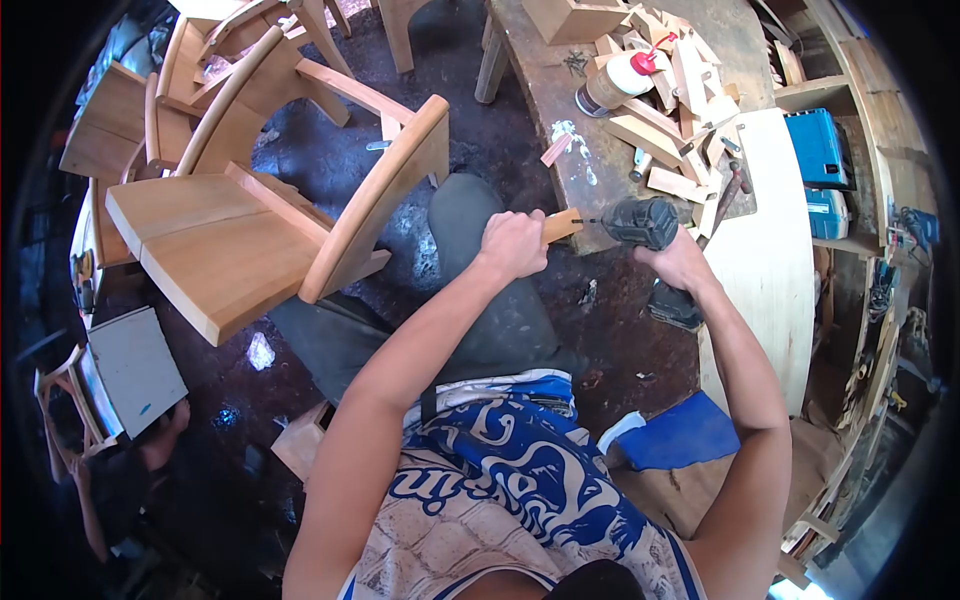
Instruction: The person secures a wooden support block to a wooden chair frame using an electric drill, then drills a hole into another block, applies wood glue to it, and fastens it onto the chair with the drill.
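Note:
My right hand is wrapped round the grip of a dark cordless drill, whose battery sits below my wrist. The drill's bit points left, its tip at or close to the end of a small wood block. My left hand closes on that block and holds it above my knee. Whether the bit has entered the wood I cannot tell. Left of my hands stands a wooden chair frame with a curved, rounded rail and a broad seat board.
A workbench carries a glue bottle with a red cap, many wood offcuts and a hammer. Blue tool cases sit on a shelf at right. Another person handles a small frame at lower left.

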